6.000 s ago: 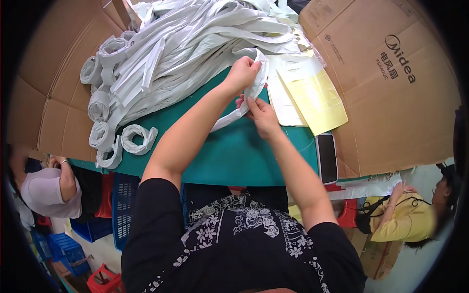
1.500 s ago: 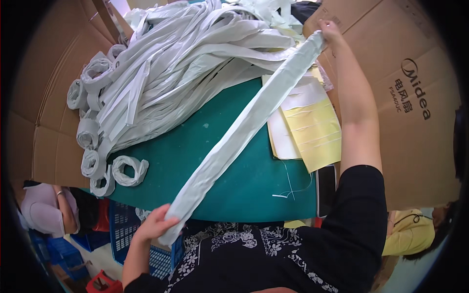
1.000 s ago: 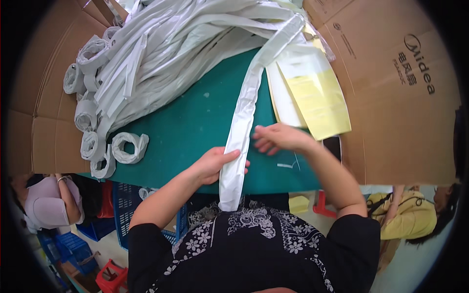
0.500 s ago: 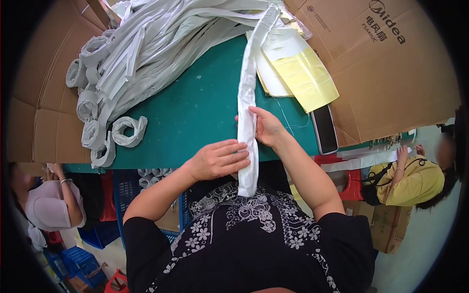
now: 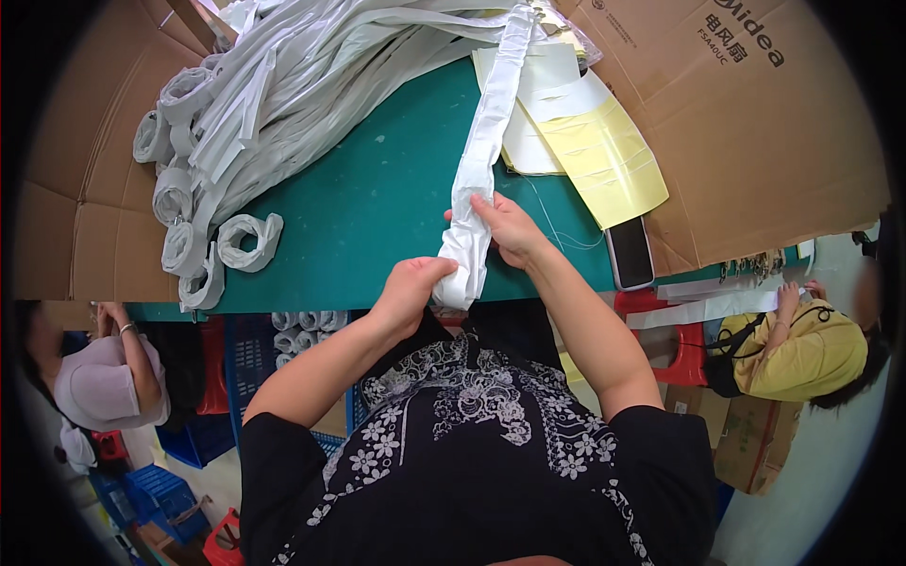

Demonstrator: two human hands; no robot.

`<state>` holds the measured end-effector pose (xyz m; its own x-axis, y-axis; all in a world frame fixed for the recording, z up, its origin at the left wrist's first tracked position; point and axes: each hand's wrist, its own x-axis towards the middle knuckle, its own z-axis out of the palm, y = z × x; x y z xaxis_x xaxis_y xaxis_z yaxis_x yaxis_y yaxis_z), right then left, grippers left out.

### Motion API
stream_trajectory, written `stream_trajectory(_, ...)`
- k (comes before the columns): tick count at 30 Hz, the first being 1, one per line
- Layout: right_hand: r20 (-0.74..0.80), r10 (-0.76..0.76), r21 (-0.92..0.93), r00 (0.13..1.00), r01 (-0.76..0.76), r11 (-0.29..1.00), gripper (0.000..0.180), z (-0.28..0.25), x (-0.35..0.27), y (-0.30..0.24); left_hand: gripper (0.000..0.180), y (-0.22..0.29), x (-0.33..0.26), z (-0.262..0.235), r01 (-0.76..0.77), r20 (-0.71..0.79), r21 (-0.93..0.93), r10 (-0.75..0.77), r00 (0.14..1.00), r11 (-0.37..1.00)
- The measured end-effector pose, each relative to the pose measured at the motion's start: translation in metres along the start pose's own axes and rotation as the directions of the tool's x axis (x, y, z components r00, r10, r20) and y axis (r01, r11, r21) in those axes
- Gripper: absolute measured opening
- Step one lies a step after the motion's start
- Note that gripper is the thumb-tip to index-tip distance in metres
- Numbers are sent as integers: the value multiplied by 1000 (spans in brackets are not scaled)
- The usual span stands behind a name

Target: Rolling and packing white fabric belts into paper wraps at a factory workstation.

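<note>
A long white wrapped strip (image 5: 483, 132) runs from the far side of the green table down to my hands. My left hand (image 5: 411, 294) pinches its near end, which is bunched and folded over. A little farther up, my right hand (image 5: 508, 229) grips the strip, thumb on top and fingers hidden behind it. To the left, one rolled-up white strip (image 5: 249, 241) lies by itself on the table. More white rolls (image 5: 176, 195) sit along the table's left edge, and a large heap of loose white strips (image 5: 311, 94) covers the far left.
Yellow and white label sheets (image 5: 604, 151) and a phone (image 5: 629, 255) lie to the right on the green table (image 5: 354, 212). Cardboard (image 5: 755, 141) walls both sides. A blue basket (image 5: 247, 377) with white rolls stands below the edge. Co-workers sit at left and right.
My left hand has gone from lying flat against the strip to pinching its end. That end is now folded up and bunched, no longer hanging straight below the table edge.
</note>
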<state>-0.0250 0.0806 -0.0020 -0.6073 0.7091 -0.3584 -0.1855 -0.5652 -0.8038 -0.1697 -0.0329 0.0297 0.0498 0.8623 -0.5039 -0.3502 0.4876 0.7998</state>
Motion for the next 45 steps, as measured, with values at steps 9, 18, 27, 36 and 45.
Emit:
stream_trajectory(9,370,25,-482,929,168,860,36,-9,-19,-7,34,28,32,-2,390,131,-102,-376,917,915)
stream_trajectory(18,457,-73,-274,886,219,936,41,-21,-34,15,36,20,52,-12,419,301,-200,-351,886,886)
stream_trajectory(27,-141,-49,5,989,51,999,25,6,-37,24,32,5,30,-22,-464,369,280,352,860,841)
stream_trajectory(36,122,63,675,991,-129,726,27,-4,-34,34,32,8,37,-15,-832,780,453,595,195,-320)
stream_trajectory(45,140,-96,77,985,86,993,50,-16,-29,1,25,14,37,0,-388,201,402,333,921,830)
